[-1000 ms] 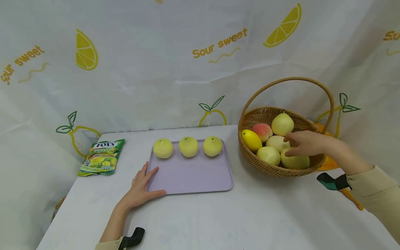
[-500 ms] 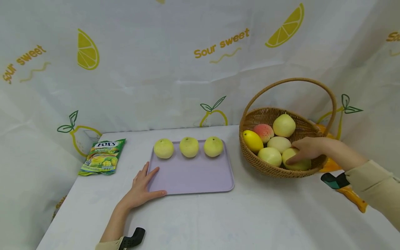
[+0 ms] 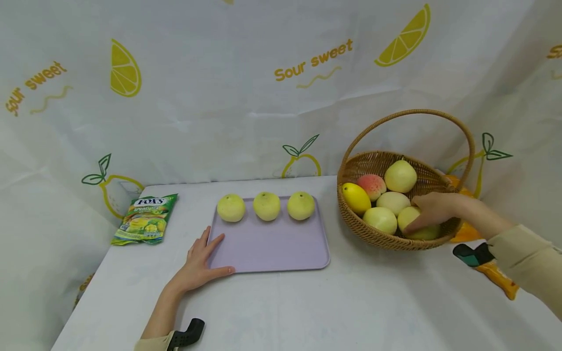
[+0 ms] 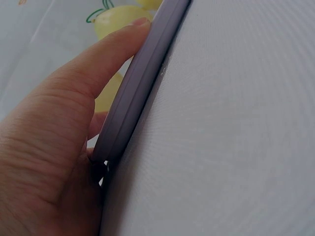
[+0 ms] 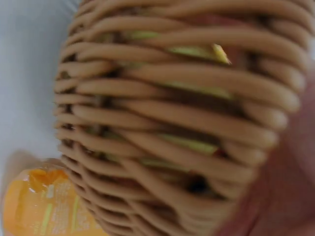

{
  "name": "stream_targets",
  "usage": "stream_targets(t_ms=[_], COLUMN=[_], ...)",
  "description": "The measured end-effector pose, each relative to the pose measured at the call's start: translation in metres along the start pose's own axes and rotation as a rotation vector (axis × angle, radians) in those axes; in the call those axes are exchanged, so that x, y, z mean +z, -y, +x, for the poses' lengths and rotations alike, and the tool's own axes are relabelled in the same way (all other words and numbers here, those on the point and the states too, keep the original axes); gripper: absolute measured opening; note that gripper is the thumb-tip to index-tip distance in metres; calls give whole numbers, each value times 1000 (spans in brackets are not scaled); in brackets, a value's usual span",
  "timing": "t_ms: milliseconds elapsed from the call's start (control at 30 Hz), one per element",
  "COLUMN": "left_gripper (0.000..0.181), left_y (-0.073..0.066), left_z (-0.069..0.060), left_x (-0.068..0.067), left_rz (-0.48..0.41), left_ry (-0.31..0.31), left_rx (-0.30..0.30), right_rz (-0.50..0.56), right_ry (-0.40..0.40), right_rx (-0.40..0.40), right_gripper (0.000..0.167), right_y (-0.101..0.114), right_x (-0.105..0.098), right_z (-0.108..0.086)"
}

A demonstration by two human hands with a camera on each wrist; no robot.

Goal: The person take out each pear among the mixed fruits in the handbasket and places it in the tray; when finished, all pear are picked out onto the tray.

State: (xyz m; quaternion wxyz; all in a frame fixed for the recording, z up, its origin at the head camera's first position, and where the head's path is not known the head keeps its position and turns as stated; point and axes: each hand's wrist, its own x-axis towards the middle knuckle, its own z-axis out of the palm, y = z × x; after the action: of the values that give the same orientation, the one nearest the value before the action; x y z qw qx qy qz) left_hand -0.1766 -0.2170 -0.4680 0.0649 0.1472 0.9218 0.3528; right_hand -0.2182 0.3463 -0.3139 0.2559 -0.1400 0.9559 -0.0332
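In the head view my left hand rests at the left front corner of a lilac tray, fingers spread and thumb along its front edge. The left wrist view has that thumb against the tray's rim. Three pale yellow-green pears stand in a row at the tray's back. My right hand reaches into a wicker basket and grips a pear at its right front, thumb in front; its other fingertips are hidden. In the right wrist view the basket's weave covers the fruit.
Also in the basket are a peach, a yellow lemon-like fruit and more pears; its tall handle arches overhead. A green candy bag lies at the left, and an orange packet right of the basket.
My right hand has lowered from above the basket onto the right front pear and closed round it. The left hand stays at the tray corner. The whole view has shifted slightly.
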Motion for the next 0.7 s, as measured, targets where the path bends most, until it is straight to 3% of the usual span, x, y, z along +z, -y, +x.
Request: stream_targets(t_ms=[233,500,700], left_gripper=[97,96,96], left_y=[0,2,4], left_z=[0,0,0], left_x=[0,0,1], left_rz=[0,1,0], left_ry=[1,-3,-4], left_rx=[-13,-10,-5], right_rz=[113,278,345], right_ry=[-74,-125,-163], right_rx=[4,-55,-29], right_gripper=[80,76,80], right_y=[-2,9,17], right_x=[-5,-8,-6], right_z=[-7,-15,-16])
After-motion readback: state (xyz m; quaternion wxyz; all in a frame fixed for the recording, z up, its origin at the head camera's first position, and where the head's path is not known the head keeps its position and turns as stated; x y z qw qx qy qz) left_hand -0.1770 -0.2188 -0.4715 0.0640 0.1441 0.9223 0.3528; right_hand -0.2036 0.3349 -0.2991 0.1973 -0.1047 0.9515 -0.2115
